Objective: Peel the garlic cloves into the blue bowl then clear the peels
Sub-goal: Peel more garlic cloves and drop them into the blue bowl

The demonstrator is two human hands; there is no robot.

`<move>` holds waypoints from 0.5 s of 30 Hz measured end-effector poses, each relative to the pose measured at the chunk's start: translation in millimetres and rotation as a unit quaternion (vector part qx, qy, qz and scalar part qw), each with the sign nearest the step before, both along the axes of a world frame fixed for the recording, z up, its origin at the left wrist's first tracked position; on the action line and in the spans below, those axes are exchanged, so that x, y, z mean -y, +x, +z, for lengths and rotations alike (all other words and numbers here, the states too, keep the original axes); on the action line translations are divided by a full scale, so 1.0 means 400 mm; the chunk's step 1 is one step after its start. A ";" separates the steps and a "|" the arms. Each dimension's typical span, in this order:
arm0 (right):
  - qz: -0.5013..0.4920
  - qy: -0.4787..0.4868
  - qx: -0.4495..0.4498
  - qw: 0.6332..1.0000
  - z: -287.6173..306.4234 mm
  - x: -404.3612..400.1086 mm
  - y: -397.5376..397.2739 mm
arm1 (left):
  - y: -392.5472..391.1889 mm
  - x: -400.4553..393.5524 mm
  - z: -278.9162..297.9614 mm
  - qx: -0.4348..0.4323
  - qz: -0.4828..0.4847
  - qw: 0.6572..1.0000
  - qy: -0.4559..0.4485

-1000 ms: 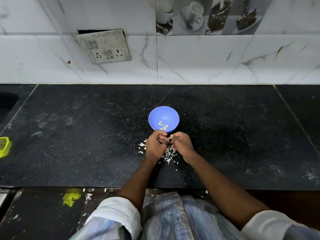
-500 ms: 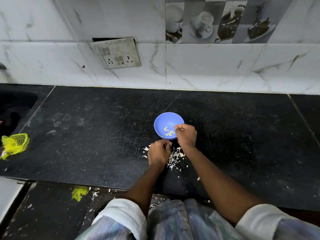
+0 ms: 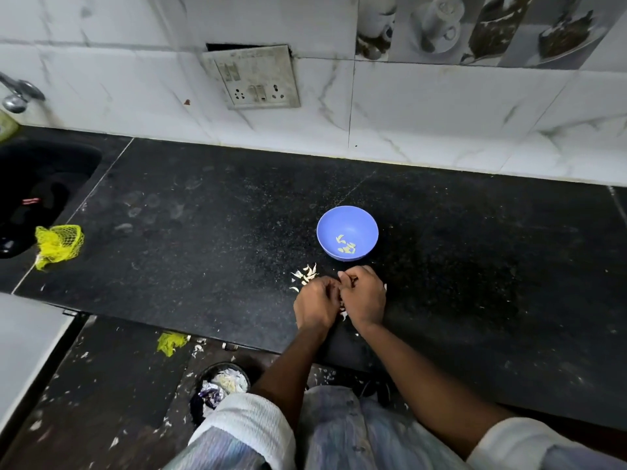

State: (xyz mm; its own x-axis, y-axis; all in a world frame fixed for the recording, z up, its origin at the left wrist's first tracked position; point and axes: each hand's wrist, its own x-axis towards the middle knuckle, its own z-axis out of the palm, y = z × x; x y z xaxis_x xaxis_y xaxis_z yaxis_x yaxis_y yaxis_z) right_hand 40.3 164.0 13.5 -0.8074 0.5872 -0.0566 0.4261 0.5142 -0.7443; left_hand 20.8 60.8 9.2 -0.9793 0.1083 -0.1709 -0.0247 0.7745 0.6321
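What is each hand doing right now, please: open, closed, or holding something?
Left hand: fingers curled; whatever it holds is hidden.
Right hand: fingers curled against the left; its grip cannot be told either.

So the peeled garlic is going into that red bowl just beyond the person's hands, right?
Not quite: the bowl is blue, not red. The head view shows it on the black counter just beyond both hands, with a few peeled cloves lying inside.
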 end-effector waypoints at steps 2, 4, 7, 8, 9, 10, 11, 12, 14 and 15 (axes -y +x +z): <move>0.017 0.007 0.014 1.000 0.000 0.031 -0.021 | -0.006 0.041 -0.009 0.003 0.020 1.000 0.008; 0.050 0.021 0.035 0.998 -0.003 0.056 -0.039 | -0.021 0.083 -0.022 -0.013 0.034 0.999 0.025; 0.116 0.051 0.053 0.991 -0.019 0.108 -0.065 | -0.050 0.155 -0.031 -0.029 0.052 0.998 0.035; 0.129 0.062 0.056 0.988 -0.019 0.122 -0.075 | -0.062 0.174 -0.032 -0.033 0.059 0.997 0.034; 0.137 0.069 0.058 0.986 -0.027 0.138 -0.089 | -0.074 0.194 -0.036 -0.035 0.061 0.997 0.031; 0.138 0.076 0.066 0.985 -0.025 0.150 -0.100 | -0.082 0.206 -0.037 -0.037 0.059 0.997 0.031; 0.139 0.084 0.071 0.984 -0.027 0.158 -0.111 | -0.091 0.214 -0.038 -0.038 0.054 0.997 0.036; 0.139 0.091 0.081 0.983 -0.025 0.166 -0.125 | -0.103 0.222 -0.036 -0.039 0.047 0.997 0.041; 0.141 0.101 0.097 0.980 -0.022 0.171 -0.152 | -0.125 0.225 -0.033 -0.045 0.036 0.997 0.051; 0.141 0.102 0.103 0.979 -0.025 0.171 -0.164 | -0.133 0.226 -0.032 -0.049 0.030 0.997 0.054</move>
